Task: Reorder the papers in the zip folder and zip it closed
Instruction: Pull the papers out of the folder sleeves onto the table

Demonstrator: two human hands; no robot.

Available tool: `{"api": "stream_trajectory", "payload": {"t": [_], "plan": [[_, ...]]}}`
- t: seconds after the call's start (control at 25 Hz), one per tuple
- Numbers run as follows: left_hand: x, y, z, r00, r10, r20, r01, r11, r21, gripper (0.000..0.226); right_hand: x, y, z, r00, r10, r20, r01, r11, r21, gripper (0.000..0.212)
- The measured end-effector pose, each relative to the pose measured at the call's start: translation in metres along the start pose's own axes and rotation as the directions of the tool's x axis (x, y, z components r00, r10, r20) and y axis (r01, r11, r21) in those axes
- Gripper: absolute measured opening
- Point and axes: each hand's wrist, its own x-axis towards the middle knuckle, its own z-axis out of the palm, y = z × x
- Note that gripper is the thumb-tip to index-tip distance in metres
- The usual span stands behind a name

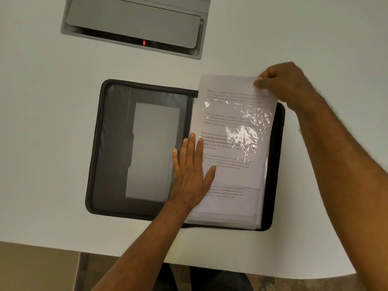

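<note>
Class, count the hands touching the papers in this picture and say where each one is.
2. The left hand lies flat on the stack's near-left edge by the zip folder spine; the right hand pinches the top sheet at its far-right corner.

You see a white bench (42, 143) filling most of the frame, a grey box (134, 19) with a red light (144, 42) up top, and brown floor (31, 267) lower left.

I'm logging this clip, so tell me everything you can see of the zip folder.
The zip folder is dark grey, fabric-like, lying open flat on the white table, with a zipper round its edge. Its left half holds clear pockets; its right holds printed sheets in sleeves. The left hand presses flat near the spine.
</note>
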Motion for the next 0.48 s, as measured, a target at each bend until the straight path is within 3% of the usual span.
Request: {"api": "stream_trajectory", "payload": {"t": [0.12,0.24,0.36,0.48], "plan": [[0.000,0.000,0.000,1.000,0.003,0.003,-0.003,1.000,0.003,0.084,-0.004,-0.011,0.001,0.966,-0.071,-0.247,0.066,0.997,-0.028,0.015],[0.000,-0.002,-0.001,1.000,0.005,-0.008,-0.005,0.999,-0.049,0.082,-0.013,-0.027,0.002,0.869,-0.165,-0.466,0.176,0.984,-0.019,0.023],[0.003,0.008,-0.012,0.994,-0.052,-0.094,0.035,0.984,-0.173,0.077,-0.023,-0.042,0.001,0.759,-0.284,-0.586,0.344,0.939,-0.009,0.024],[0.042,0.024,-0.049,0.970,-0.224,-0.096,0.170,0.904,-0.392,0.072,-0.025,-0.055,-0.002,0.660,-0.378,-0.649,0.470,0.882,-0.036,0.027]]}}
